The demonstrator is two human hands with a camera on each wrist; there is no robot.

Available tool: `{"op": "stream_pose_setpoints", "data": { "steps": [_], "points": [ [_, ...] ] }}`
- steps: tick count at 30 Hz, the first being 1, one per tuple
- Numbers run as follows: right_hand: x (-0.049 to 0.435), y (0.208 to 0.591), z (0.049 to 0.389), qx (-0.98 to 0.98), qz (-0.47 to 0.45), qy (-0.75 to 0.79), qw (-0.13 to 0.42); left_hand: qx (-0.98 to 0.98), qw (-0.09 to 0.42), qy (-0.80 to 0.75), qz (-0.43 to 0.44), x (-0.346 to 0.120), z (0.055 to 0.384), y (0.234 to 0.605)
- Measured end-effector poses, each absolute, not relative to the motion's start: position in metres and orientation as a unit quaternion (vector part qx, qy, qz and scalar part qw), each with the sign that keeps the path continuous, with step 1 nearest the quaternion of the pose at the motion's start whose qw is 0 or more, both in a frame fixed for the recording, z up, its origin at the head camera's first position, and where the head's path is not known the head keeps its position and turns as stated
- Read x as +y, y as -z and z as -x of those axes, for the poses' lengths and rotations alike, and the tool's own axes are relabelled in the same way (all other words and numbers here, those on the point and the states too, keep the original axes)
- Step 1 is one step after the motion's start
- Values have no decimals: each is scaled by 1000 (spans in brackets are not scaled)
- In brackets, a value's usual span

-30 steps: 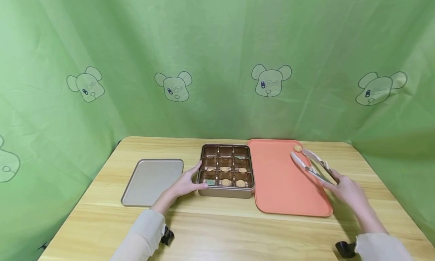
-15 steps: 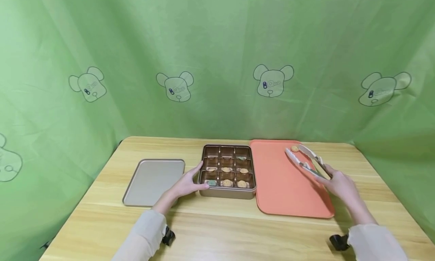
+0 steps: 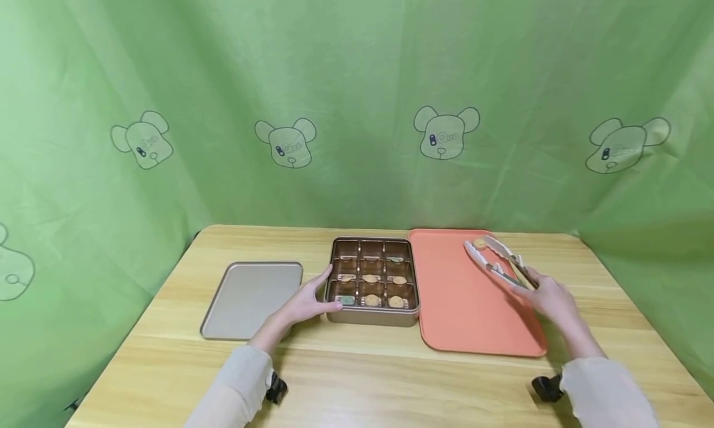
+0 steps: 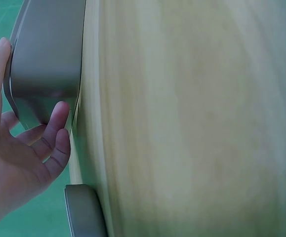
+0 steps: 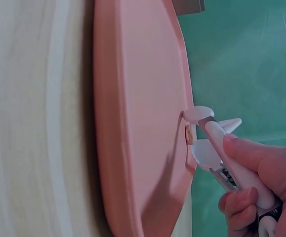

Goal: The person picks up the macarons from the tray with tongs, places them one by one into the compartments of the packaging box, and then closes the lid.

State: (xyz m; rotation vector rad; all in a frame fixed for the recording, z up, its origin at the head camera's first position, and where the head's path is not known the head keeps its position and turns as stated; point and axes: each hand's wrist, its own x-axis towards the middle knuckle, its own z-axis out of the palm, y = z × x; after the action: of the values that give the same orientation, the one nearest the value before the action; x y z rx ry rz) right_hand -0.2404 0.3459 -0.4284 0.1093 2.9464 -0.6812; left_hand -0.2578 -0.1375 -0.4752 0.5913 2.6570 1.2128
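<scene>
My left hand (image 3: 304, 303) holds the near left corner of a metal cookie tin (image 3: 370, 316), thumb over the front rim and fingers along the left side. Brown dividers split the tin into several compartments. Cookies lie in the front and middle rows, one of them green, and something green shows at the back right. My right hand (image 3: 552, 301) grips a pair of tongs (image 5: 239, 170) with white scalloped tips. Spread apart, the tips stand on either side of a round cookie (image 3: 479, 244) at the far end of the orange tray (image 3: 468, 304). Contact between tips and cookie is unclear.
The tin's flat lid (image 3: 251, 299) lies on the wooden table (image 3: 357, 372) left of the tin. The tray's left edge runs along the tin's right side. A green curtain (image 3: 357, 180) with mouse-head drawings closes off the back and sides.
My right hand has moved left with the tongs, and the cookie between their tips has shifted left along the tray's far end. My left hand has stayed on the tin.
</scene>
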Motion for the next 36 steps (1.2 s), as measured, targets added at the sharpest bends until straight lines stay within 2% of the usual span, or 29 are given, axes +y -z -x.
{"op": "stream_pose_setpoints", "data": {
  "steps": [18,36],
  "points": [
    [345,433,238,975,-22,218,24,886,84,-412,-194,-137,259,477],
    [353,430,219,973,-18,228,40,886,81,-409,-202,-138,259,476]
  ]
}}
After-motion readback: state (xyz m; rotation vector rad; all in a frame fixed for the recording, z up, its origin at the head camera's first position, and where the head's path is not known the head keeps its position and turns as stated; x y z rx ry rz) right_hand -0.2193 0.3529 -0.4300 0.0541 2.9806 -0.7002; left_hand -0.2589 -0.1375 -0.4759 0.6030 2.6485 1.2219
